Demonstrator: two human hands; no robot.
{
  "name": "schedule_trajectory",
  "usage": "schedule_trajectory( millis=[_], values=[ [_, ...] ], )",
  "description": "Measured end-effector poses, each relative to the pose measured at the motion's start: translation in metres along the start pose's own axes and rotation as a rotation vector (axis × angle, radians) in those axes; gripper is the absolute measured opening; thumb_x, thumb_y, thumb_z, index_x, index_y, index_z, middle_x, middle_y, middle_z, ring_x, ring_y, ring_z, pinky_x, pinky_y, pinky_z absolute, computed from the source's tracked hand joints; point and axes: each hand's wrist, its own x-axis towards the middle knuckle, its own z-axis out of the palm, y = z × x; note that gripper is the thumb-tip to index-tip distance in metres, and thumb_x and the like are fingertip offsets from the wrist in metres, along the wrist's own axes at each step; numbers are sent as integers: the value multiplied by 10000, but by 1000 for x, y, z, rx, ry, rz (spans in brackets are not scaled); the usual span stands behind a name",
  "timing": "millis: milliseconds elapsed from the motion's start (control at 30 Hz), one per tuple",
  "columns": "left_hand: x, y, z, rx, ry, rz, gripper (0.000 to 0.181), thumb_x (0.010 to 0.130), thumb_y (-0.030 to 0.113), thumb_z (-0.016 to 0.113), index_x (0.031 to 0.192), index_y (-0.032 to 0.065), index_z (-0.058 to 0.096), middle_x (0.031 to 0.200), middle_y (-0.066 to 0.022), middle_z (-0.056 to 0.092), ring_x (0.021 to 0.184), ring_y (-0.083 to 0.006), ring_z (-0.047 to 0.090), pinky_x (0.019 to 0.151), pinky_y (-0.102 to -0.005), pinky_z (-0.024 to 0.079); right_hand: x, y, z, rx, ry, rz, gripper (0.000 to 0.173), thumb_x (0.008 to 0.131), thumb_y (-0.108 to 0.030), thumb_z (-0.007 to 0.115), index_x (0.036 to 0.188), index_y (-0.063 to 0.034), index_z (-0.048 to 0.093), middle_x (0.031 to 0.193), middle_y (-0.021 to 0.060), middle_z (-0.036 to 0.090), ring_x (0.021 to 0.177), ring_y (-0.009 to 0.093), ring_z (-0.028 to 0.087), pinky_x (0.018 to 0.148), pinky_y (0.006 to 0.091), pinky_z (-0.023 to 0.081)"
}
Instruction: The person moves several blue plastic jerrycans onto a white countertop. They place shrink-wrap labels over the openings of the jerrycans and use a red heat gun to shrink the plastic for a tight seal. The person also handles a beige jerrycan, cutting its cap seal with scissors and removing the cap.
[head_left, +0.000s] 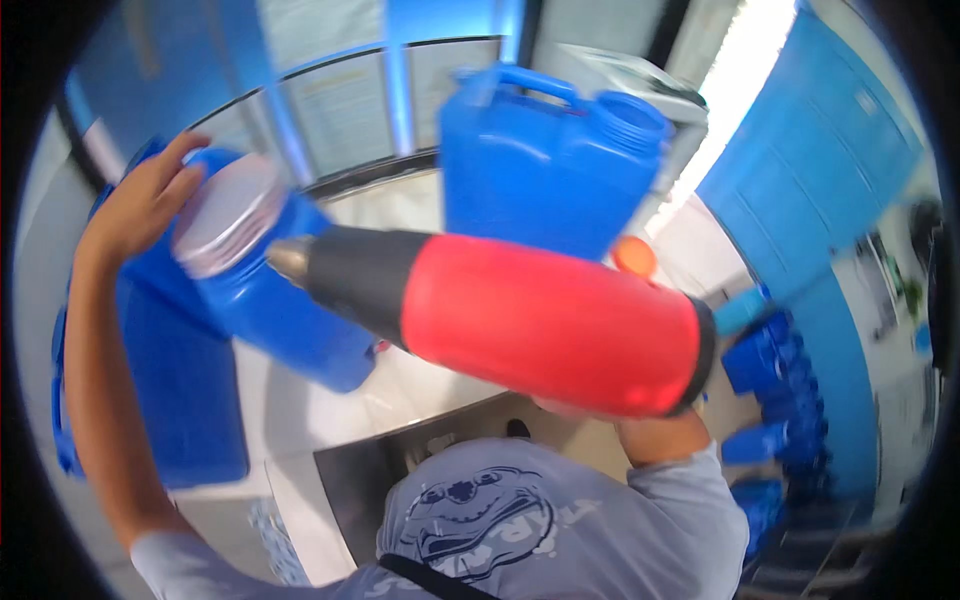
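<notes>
A red and black heat gun (555, 322) with a metal nozzle fills the middle, its nozzle pointing left towards a blue plastic jerrycan (277, 300). My right hand (570, 409) is mostly hidden beneath the gun's body and appears to hold it. My left hand (150, 195) lies at the far side of the tilted jerrycan, fingers at the rim of its pale cap (232, 210), which looks covered in clear film. Whether these fingers grip the can is not plain. Another blue jerrycan (525, 165), with an uncapped mouth, stands upright behind the gun. An orange cap (634, 256) is beside it.
More blue jerrycans (180, 397) stand at the left on the white countertop (420, 390). A white box-like appliance (679, 135) is behind the uncapped can. Several blue containers (780, 390) are at the right, near a blue door (817, 127). Window panels (337, 112) border the counter's back.
</notes>
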Motion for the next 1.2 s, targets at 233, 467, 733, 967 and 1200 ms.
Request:
schedule_trajectory(
  millis=[233, 467, 733, 967, 1200],
  values=[
    [6, 26, 6, -146, -12, 95, 438, 1042, 244, 486, 1450, 82, 493, 1148, -144, 630, 1096, -234, 602, 1000, -371, 459, -10, 12, 10, -262, 136, -63, 506, 820, -183, 823, 1269, -46, 636, 1152, 94, 703, 1038, 230, 689, 843, 402, 561],
    [-27, 35, -13, -46, 42, 22, 580, 1009, 439, 514, 1472, 91, 504, 1370, -177, 566, 1279, -320, 544, 1101, -429, 407, -113, 6, -56, 206, 524, 109, 747, 790, -389, 805, 1369, 2, 542, 1159, 202, 674, 790, 272, 695, 644, 353, 560],
    [-11, 76, 9, -88, -162, 157, 885, 839, 639, 533, 1523, 82, 454, 1585, -212, 382, 1487, -395, 328, 1210, -473, 237, -148, 24, -204, 277, 1023, -19, 605, 934, -343, 636, 1404, 4, 477, 1126, 206, 655, 700, 219, 670, 573, 309, 555],
    [-14, 88, 30, -8, -66, -54, 836, 867, 605, 493, 1523, 90, 451, 1589, -194, 382, 1483, -378, 329, 1213, -475, 230, -62, 102, -337, -220, 998, 553, 376, 844, -314, 776, 1072, -24, 700, 838, 48, 658, 640, 129, 597, 582, 292, 496],
    [-17, 82, 65, 83, 97, -347, 675, 934, 412, 470, 1536, 111, 421, 1580, -187, 392, 1485, -371, 319, 1221, -463, 231, 55, 202, -403, -1092, 497, 824, 536, 739, -416, 777, 1187, -127, 719, 1170, 131, 724, 1115, 322, 678, 966, 431, 541]
  ],
)
